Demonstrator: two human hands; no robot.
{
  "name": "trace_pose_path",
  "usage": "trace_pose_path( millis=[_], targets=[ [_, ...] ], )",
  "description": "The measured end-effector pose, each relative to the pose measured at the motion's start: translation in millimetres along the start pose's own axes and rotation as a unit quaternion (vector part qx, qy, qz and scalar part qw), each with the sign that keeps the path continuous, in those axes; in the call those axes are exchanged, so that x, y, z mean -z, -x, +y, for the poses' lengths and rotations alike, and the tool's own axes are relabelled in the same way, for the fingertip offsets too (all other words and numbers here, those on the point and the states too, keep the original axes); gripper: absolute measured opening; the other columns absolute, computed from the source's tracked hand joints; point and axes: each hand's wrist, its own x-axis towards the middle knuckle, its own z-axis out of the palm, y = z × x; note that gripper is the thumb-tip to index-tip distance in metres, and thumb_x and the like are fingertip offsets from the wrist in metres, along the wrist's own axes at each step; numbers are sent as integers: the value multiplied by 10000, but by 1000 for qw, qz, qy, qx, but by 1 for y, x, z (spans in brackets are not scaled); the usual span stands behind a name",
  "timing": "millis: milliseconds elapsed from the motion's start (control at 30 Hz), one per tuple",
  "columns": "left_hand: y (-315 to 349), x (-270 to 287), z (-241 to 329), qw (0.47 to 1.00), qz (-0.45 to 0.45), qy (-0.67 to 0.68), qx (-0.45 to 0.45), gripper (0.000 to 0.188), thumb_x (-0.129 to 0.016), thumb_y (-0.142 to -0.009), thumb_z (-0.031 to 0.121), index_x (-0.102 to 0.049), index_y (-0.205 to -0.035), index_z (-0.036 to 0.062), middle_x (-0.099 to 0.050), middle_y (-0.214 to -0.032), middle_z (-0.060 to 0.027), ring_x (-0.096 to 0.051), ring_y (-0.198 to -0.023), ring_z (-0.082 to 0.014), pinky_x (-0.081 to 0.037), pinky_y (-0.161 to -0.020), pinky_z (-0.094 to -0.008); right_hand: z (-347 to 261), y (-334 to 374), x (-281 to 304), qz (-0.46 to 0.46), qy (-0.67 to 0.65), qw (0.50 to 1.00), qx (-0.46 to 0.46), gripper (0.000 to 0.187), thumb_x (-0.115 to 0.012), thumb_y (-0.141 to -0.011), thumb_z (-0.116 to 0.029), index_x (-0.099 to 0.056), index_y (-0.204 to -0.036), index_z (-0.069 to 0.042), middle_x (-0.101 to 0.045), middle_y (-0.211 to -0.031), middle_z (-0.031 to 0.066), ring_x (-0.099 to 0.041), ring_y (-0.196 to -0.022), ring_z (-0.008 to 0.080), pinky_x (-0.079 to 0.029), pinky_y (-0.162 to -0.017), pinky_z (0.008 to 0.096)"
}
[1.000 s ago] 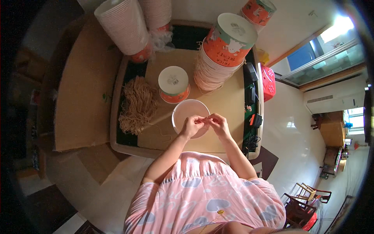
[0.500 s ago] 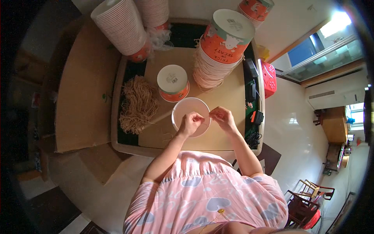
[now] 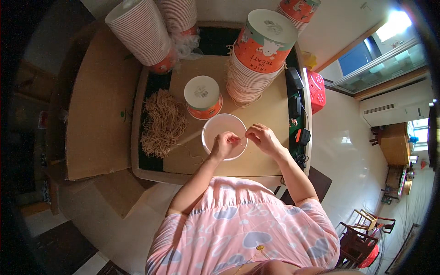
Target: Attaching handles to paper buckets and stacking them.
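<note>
A white paper bucket (image 3: 213,127) stands mouth up on the cardboard-covered table, straight in front of me. Over its right part my left hand (image 3: 224,146) pinches a thin beige cord (image 3: 242,145). My right hand (image 3: 263,137), at the bucket's right rim, has its thumb and fingers pressed together on the same cord. Whether the cord is knotted or passes through the bucket wall is too small to tell. Just beyond it sits an upturned orange and green paper bucket (image 3: 202,97). A loose bundle of beige cords (image 3: 161,123) lies to the left.
A tall stack of upturned orange buckets (image 3: 263,50) with cords hanging round it stands far right. More nested white-rimmed buckets (image 3: 140,34) rise far left beside clear plastic wrap (image 3: 187,46). A large cardboard box (image 3: 98,105) borders the left; black power adapters (image 3: 297,106) line the right edge.
My right hand has turned slightly and its forearm has swung a little outward. My left hand is almost still, and both keep their pinch on the cord.
</note>
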Motion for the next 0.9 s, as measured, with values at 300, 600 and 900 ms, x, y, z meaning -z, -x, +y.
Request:
trace_pose_path(
  millis=[300,600,900],
  targets=[
    [10,-5,5,984,-37,-111,-137,436,-693,-735,60,-497,-1124,34,-639,-859,-67,-637,-825,-160,-505,-713,-281,6,3,-11,7,15,999,-36,56,-598,-805,-100,-616,-840,-60,-580,-801,103,-590,-765,297,-486,-659,386],
    [12,-7,7,994,-22,-92,-51,352,-734,-754,204,-489,-949,42,-582,-690,-83,-578,-643,-147,-473,-573,-306,10,11,-31,-8,56,995,-83,59,-600,-797,-120,-628,-832,-82,-569,-814,101,-588,-758,298,-489,-654,389],
    [7,-11,14,961,2,-226,-158,182,-693,-740,168,-580,-767,28,-561,-677,-131,-587,-648,-289,-473,-572,-367,19,12,-38,25,27,993,-109,59,-593,-806,-123,-635,-829,-89,-561,-798,118,-583,-736,326,-480,-648,412]
  ],
)
